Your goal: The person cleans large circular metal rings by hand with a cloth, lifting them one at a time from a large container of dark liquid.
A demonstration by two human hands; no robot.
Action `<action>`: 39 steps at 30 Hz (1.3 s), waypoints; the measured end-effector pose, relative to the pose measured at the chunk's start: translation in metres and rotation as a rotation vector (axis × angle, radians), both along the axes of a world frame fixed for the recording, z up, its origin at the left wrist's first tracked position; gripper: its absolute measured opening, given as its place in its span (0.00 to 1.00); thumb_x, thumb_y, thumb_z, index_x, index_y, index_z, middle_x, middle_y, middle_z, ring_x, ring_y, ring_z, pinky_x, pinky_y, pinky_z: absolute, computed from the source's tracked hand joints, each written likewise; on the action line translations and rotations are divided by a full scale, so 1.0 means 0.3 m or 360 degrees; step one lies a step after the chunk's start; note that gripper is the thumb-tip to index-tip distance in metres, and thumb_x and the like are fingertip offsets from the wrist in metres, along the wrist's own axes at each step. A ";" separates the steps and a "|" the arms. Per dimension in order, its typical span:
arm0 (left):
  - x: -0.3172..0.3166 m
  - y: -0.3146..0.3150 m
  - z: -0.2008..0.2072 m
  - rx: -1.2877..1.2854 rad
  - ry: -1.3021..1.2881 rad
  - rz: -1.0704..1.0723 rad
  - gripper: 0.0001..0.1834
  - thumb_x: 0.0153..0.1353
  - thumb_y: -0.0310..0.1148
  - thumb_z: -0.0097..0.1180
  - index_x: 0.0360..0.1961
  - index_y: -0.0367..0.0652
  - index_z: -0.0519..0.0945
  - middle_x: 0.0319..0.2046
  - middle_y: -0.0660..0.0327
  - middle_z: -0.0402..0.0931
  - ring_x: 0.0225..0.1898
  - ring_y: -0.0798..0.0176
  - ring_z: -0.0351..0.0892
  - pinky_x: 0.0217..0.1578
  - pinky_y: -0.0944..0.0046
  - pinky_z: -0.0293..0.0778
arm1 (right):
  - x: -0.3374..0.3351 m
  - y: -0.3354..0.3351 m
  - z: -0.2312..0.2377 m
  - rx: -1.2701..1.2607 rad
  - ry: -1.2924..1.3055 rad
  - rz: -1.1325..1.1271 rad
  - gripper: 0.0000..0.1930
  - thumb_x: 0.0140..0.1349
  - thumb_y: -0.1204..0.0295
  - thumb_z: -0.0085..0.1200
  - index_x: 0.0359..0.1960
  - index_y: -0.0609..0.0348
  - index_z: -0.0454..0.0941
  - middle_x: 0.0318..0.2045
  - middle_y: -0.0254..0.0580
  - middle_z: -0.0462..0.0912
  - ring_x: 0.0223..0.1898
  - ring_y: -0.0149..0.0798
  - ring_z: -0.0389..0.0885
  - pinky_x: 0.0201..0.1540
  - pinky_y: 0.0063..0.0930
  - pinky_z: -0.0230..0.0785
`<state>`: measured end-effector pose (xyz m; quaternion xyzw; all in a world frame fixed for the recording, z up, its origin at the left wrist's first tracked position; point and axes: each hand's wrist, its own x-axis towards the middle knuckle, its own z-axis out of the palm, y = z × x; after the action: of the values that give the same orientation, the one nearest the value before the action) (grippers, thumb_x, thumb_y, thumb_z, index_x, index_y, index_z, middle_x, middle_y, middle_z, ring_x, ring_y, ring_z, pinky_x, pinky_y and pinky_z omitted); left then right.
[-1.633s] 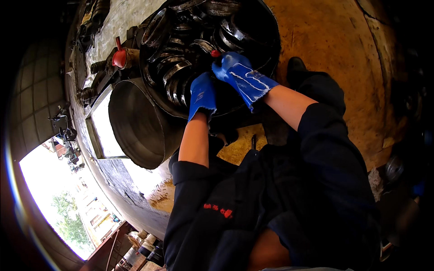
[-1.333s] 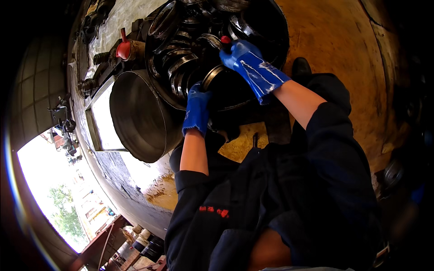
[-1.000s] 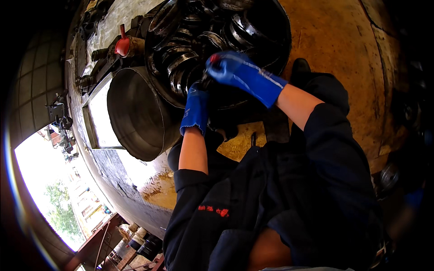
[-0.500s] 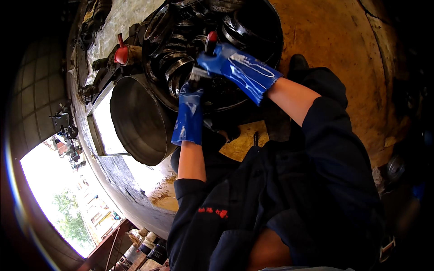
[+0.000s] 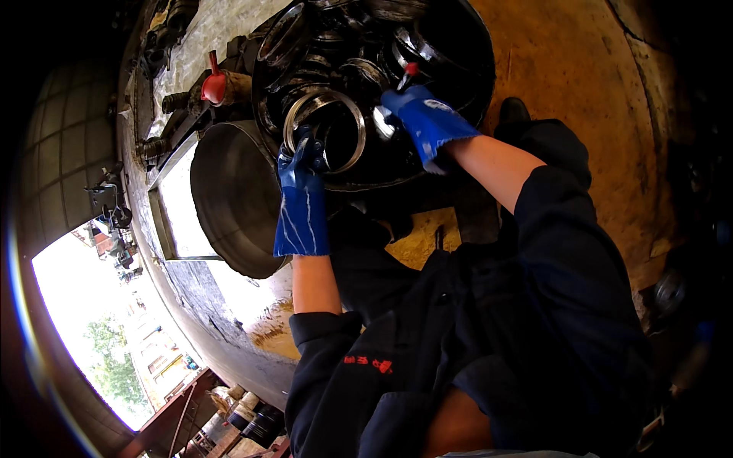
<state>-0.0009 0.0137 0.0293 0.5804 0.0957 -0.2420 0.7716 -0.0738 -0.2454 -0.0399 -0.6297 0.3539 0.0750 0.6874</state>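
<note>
My left hand (image 5: pixel 302 172), in a blue rubber glove, grips a shiny metal ring (image 5: pixel 359 126) by its lower left side. The ring is tilted up, its open middle facing me, over a wide black tub (image 5: pixel 382 185). To its right, my right hand (image 5: pixel 427 122), gloved the same way, is closed round a brush with a red-tipped handle (image 5: pixel 412 69). A pale, blurred patch by its fingers looks like the bristles, apart from the ring. Oily dark metal rings (image 5: pixel 286 38) lie heaped in the tub, partly in shadow.
An empty-looking round metal drum (image 5: pixel 233 198) lies tipped just left of the tub. Behind it are a red funnel-like piece (image 5: pixel 214 88) and greasy machine parts (image 5: pixel 177 101). Stained yellow-brown floor (image 5: pixel 565 84) extends to the right, with my dark shoe (image 5: pixel 514 111) on it.
My left hand has turned the ring up into plain view. My right hand has drawn the brush away to the right, off the ring. The view has shifted slightly.
</note>
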 end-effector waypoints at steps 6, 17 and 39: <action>-0.022 -0.054 -0.056 0.0178 0.0021 -0.0050 0.17 0.62 0.23 0.66 0.52 0.39 0.81 0.41 0.59 0.85 0.34 0.63 0.86 0.27 0.70 0.76 | -0.049 0.062 0.125 -0.0980 -0.0950 0.0611 0.17 0.61 0.57 0.64 0.48 0.50 0.86 0.44 0.46 0.89 0.39 0.43 0.89 0.48 0.33 0.82; -0.094 -0.184 -0.001 0.0141 0.0206 -0.0182 0.14 0.64 0.24 0.65 0.50 0.36 0.80 0.30 0.59 0.83 0.24 0.69 0.80 0.23 0.72 0.74 | -0.011 0.074 0.058 -0.0954 -0.0189 0.1003 0.15 0.72 0.61 0.52 0.54 0.51 0.83 0.43 0.46 0.88 0.41 0.45 0.88 0.45 0.37 0.81; -0.062 -0.148 -0.040 0.0130 0.0164 -0.0096 0.12 0.63 0.23 0.66 0.48 0.42 0.83 0.35 0.64 0.86 0.27 0.67 0.84 0.21 0.73 0.69 | -0.021 0.059 0.105 -0.1692 -0.0815 0.1161 0.18 0.70 0.65 0.57 0.61 0.36 0.80 0.52 0.36 0.86 0.47 0.46 0.86 0.50 0.34 0.80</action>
<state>-0.0195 -0.0308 0.0173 0.6008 0.1275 -0.2905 0.7338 -0.0801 -0.2276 -0.0085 -0.9577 -0.0651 -0.0333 0.2784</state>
